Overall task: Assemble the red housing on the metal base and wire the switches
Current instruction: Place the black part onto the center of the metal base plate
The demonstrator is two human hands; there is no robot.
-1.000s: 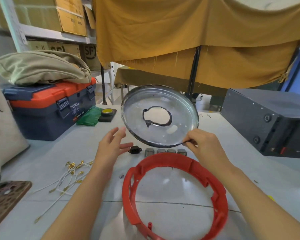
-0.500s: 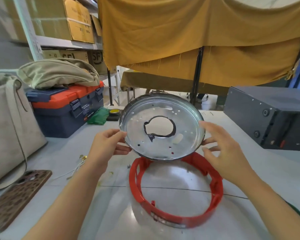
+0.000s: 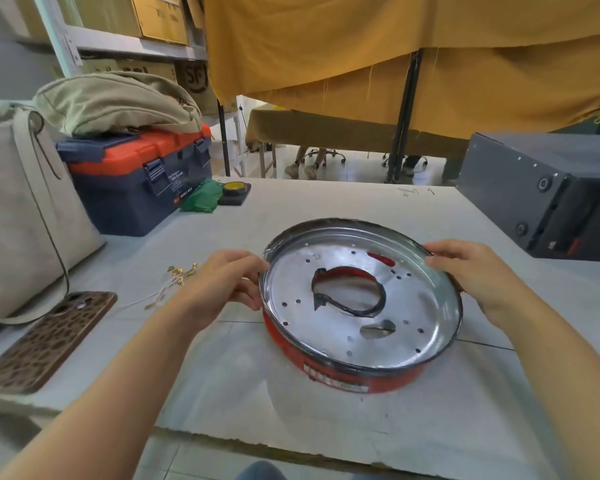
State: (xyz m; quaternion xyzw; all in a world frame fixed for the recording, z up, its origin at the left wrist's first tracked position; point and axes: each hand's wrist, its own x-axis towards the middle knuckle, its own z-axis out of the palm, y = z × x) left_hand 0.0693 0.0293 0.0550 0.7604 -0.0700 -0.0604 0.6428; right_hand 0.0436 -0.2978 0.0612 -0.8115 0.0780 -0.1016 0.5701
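Bag (image 3: 21, 209): pale canvas, soft-sided, upright at the far left of the table (image 3: 326, 427).
Phone (image 3: 45, 344): flat, in a brown spotted case, lying just in front of the bag.
Toolbox (image 3: 136, 181): hard plastic, navy body with an orange lid; a folded khaki cloth (image 3: 115, 102) rests on top.
Wires (image 3: 174, 282): thin white leads with small brass terminals, loose on the table just left of the left hand.
Left hand (image 3: 222, 285): fingers curled round the left edge of the base, gripping it.
Base (image 3: 361, 296): round, shiny metal dish with a raised rim, small punched holes and a large irregular central opening; sits on top of the housing.
Housing (image 3: 343, 372): red plastic ring, smooth wall, lying on the table mid-scene beneath the base.
Right hand (image 3: 471, 271): fingers curled over the right edge of the base, gripping it.
Box (image 3: 548, 195): dark grey metal case, angular, at the far right.
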